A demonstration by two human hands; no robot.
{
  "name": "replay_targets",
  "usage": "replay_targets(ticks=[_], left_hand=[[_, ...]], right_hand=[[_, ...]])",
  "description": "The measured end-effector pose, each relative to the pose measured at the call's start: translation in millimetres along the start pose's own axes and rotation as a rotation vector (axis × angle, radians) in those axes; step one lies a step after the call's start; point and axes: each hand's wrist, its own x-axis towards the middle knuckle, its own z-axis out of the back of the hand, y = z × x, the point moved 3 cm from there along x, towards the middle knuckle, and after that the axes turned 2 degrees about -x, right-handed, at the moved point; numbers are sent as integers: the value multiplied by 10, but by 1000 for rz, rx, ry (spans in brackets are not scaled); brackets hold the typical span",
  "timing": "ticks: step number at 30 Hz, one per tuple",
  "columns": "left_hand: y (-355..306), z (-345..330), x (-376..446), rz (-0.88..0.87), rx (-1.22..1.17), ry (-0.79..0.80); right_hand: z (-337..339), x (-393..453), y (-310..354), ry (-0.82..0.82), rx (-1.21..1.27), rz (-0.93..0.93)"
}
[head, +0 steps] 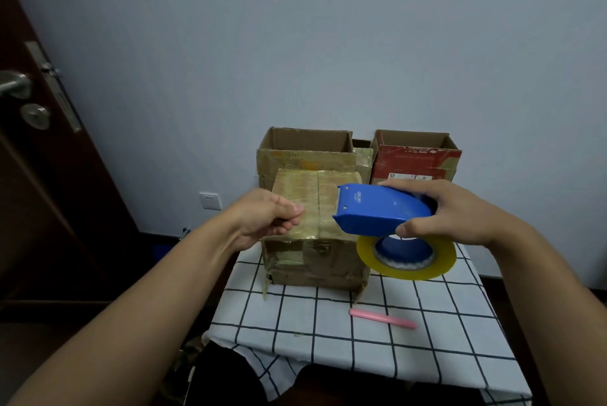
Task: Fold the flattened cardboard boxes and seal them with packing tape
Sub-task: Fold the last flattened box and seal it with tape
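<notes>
Two hands raised; right hand [460,211] grips tape dispenser [384,210]; left hand [266,216] fingers curled, perhaps pinching tape.

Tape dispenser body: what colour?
Blue, with a yellowish tape roll under it; the tape dispenser shows clearly in the head view.

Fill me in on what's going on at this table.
A person is taping up a closed cardboard box on the checked tablecloth. The right hand grips a blue tape dispenser above the box top; the left hand seems to pinch the tape end. Two open boxes stand behind, a pink pen in front.
</notes>
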Motion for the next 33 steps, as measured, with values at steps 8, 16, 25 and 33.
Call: replay_targets(ticks=[8,16,25,33], left_hand=[[382,604,13,117,-24,-149],[574,569,103,58,70,-242],[475,461,137,-14,115,-308],[551,412,212,15,150,-304]], right_hand=[[34,6,-215,88,-45,-52],[85,172,-197,140,-187,-90],[201,117,-150,160,-181,-109],[211,219,-248,219,-197,-156]])
